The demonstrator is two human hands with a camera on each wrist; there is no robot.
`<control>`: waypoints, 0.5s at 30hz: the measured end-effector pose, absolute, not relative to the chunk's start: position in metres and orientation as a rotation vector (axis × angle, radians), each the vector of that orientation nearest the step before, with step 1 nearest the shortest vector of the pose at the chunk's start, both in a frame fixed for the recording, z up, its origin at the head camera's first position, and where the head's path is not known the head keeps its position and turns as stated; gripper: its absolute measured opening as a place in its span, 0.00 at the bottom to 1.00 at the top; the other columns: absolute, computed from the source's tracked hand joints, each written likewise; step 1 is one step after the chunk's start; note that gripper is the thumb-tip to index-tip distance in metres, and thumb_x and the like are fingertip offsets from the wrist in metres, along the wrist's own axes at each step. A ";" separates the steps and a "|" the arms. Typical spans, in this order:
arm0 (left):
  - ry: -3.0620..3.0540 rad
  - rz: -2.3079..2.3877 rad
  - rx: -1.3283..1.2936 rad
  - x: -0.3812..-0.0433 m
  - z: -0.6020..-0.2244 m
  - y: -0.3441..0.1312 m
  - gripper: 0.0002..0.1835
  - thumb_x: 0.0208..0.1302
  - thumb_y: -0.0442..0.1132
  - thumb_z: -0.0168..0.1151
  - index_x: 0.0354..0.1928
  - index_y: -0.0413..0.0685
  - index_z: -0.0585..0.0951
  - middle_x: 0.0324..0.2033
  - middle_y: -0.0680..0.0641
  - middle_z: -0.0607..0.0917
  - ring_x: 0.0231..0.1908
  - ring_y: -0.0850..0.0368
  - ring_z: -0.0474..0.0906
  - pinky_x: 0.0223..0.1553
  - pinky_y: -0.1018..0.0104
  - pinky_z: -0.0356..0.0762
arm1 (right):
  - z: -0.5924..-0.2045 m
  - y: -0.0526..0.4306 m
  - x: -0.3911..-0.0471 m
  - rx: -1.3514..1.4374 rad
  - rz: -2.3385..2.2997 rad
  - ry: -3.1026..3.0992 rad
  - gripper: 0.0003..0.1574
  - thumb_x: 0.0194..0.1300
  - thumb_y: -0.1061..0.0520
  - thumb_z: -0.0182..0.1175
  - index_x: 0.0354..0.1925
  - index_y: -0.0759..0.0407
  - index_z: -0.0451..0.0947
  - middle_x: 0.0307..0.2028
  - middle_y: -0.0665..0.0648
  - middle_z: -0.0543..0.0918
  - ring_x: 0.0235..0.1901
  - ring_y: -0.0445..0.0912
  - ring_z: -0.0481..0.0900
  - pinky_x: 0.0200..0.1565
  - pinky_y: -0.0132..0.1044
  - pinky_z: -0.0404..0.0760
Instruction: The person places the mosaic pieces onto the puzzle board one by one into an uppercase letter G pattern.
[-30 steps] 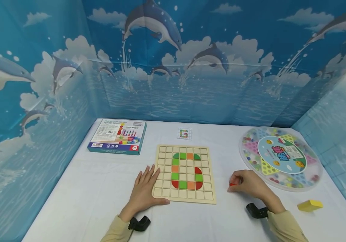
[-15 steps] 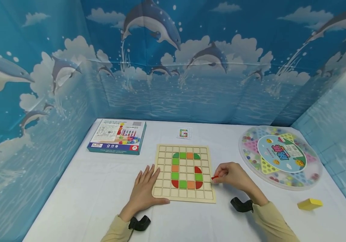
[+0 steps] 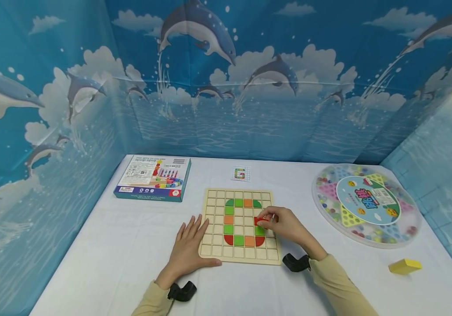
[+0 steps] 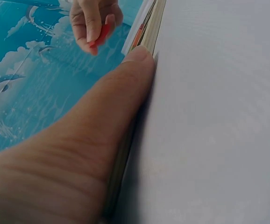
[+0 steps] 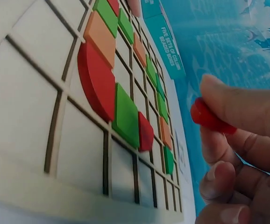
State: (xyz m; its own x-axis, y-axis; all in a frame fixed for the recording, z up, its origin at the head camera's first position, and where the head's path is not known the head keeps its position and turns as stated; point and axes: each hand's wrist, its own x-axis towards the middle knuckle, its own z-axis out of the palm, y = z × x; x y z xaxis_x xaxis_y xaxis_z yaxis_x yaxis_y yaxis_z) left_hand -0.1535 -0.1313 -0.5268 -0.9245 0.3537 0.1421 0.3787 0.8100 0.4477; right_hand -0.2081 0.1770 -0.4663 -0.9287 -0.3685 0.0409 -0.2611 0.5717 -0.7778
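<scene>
A square wooden grid board (image 3: 214,251) lies on the white table, with green, orange and red tiles set in a G-like outline. My right hand (image 3: 285,223) is over the board's right side, pinching a small red tile (image 5: 209,116) between thumb and fingers. In the right wrist view that tile is raised above the grid, which holds a red rounded tile (image 5: 145,133) beside a green square tile (image 5: 125,116). With fingers spread, my left hand (image 3: 188,248) rests against the board's left edge. Its thumb (image 4: 121,84) lies along the front edge in the left wrist view.
Behind the board lies a small pattern card (image 3: 241,174) showing a coloured G. A flat game box (image 3: 152,177) sits at the back left. To the right are a round clear marble game board (image 3: 324,210) and a yellow block (image 3: 404,267). Dolphin-printed cloth (image 3: 226,123) surrounds the table.
My right hand has moved left from the bare table beside the board to over its right columns, carrying the red tile. The left hand has stayed at the board's edge.
</scene>
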 end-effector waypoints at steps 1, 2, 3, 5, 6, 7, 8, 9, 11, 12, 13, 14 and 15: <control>-2.941 -0.745 -0.594 -0.154 -0.527 -0.131 0.64 0.38 0.76 0.64 0.73 0.48 0.55 0.72 0.44 0.52 0.71 0.47 0.39 0.68 0.48 0.34 | -0.467 0.174 -0.209 -0.535 -1.298 2.674 0.06 0.59 0.55 0.67 0.35 0.54 0.82 0.25 0.48 0.74 0.20 0.44 0.66 0.21 0.33 0.65; -2.941 -0.745 -0.594 -0.154 -0.527 -0.131 0.64 0.38 0.76 0.64 0.73 0.48 0.55 0.72 0.44 0.52 0.71 0.47 0.39 0.68 0.48 0.34 | -0.467 0.172 -0.210 -0.533 -1.303 2.680 0.06 0.59 0.56 0.68 0.35 0.54 0.82 0.25 0.48 0.74 0.20 0.44 0.66 0.21 0.33 0.65; -2.942 -0.748 -0.595 -0.154 -0.527 -0.131 0.64 0.38 0.76 0.64 0.73 0.48 0.55 0.72 0.44 0.52 0.71 0.47 0.39 0.68 0.48 0.34 | -0.467 0.169 -0.211 -0.521 -1.306 2.691 0.05 0.59 0.56 0.68 0.35 0.54 0.82 0.25 0.47 0.75 0.21 0.44 0.67 0.21 0.33 0.66; -2.943 -0.751 -0.594 -0.154 -0.527 -0.131 0.64 0.38 0.76 0.64 0.73 0.48 0.55 0.72 0.43 0.52 0.71 0.46 0.39 0.67 0.48 0.34 | -0.467 0.164 -0.212 -0.492 -1.307 2.717 0.05 0.57 0.56 0.69 0.34 0.53 0.83 0.24 0.47 0.76 0.21 0.44 0.68 0.21 0.34 0.66; -2.944 -0.754 -0.594 -0.154 -0.526 -0.131 0.64 0.38 0.76 0.64 0.73 0.48 0.55 0.72 0.43 0.52 0.71 0.46 0.39 0.67 0.48 0.34 | -0.467 0.162 -0.213 -0.468 -1.297 2.735 0.05 0.56 0.55 0.70 0.33 0.52 0.83 0.24 0.46 0.77 0.21 0.44 0.69 0.21 0.34 0.66; -2.947 -0.757 -0.593 -0.154 -0.526 -0.131 0.64 0.38 0.76 0.64 0.73 0.48 0.55 0.72 0.44 0.52 0.71 0.47 0.39 0.68 0.48 0.34 | -0.467 0.160 -0.214 -0.443 -1.290 2.750 0.06 0.55 0.55 0.70 0.33 0.51 0.83 0.23 0.45 0.78 0.21 0.43 0.70 0.22 0.35 0.67; -2.948 -0.756 -0.593 -0.154 -0.525 -0.130 0.64 0.38 0.76 0.64 0.73 0.48 0.55 0.72 0.44 0.52 0.71 0.47 0.39 0.68 0.48 0.34 | -0.467 0.158 -0.214 -0.419 -1.279 2.764 0.06 0.54 0.54 0.71 0.32 0.50 0.83 0.23 0.44 0.79 0.21 0.43 0.71 0.22 0.35 0.67; -2.949 -0.757 -0.592 -0.153 -0.525 -0.130 0.64 0.38 0.76 0.64 0.73 0.48 0.55 0.72 0.44 0.52 0.71 0.46 0.39 0.67 0.48 0.34 | -0.467 0.157 -0.215 -0.389 -1.271 2.773 0.07 0.53 0.54 0.72 0.31 0.50 0.83 0.22 0.43 0.79 0.21 0.42 0.73 0.23 0.36 0.68; -2.950 -0.754 -0.591 -0.153 -0.525 -0.130 0.64 0.38 0.76 0.64 0.73 0.47 0.56 0.72 0.44 0.52 0.71 0.46 0.39 0.67 0.47 0.35 | -0.468 0.154 -0.216 -0.332 -1.261 2.782 0.08 0.51 0.53 0.73 0.29 0.50 0.82 0.21 0.43 0.81 0.23 0.41 0.75 0.25 0.37 0.69; -2.950 -0.754 -0.592 -0.153 -0.524 -0.130 0.64 0.38 0.76 0.64 0.73 0.47 0.55 0.72 0.44 0.52 0.71 0.46 0.39 0.67 0.47 0.35 | -0.469 0.152 -0.217 -0.305 -1.258 2.784 0.09 0.51 0.53 0.73 0.29 0.50 0.81 0.20 0.43 0.81 0.24 0.40 0.76 0.26 0.37 0.69; -2.949 -0.750 -0.592 -0.153 -0.525 -0.130 0.64 0.38 0.76 0.64 0.73 0.47 0.56 0.72 0.44 0.52 0.71 0.46 0.39 0.67 0.47 0.35 | -0.470 0.151 -0.217 -0.281 -1.260 2.783 0.10 0.50 0.53 0.74 0.28 0.51 0.81 0.19 0.43 0.81 0.24 0.40 0.76 0.27 0.37 0.70; -2.948 -0.750 -0.594 -0.153 -0.525 -0.130 0.64 0.38 0.76 0.64 0.73 0.47 0.56 0.72 0.43 0.52 0.71 0.46 0.39 0.67 0.47 0.35 | -0.471 0.150 -0.218 -0.259 -1.254 2.785 0.11 0.50 0.53 0.74 0.28 0.51 0.80 0.19 0.43 0.81 0.25 0.39 0.77 0.28 0.37 0.71; -2.949 -0.749 -0.593 -0.153 -0.525 -0.131 0.64 0.38 0.76 0.64 0.73 0.47 0.55 0.72 0.44 0.52 0.71 0.46 0.39 0.67 0.47 0.35 | -0.472 0.148 -0.219 -0.238 -1.245 2.786 0.11 0.50 0.52 0.74 0.27 0.51 0.79 0.19 0.43 0.81 0.25 0.39 0.77 0.28 0.37 0.71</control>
State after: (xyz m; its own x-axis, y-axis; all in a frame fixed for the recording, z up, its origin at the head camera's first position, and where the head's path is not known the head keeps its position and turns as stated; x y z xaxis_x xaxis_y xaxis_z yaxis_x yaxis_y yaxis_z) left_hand -0.1534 -0.1305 -0.5249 -0.9258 0.3540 0.1322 0.3742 0.8101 0.4514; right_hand -0.2186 0.1484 -0.4719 -0.9847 -0.1740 -0.0103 -0.1084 0.6576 -0.7456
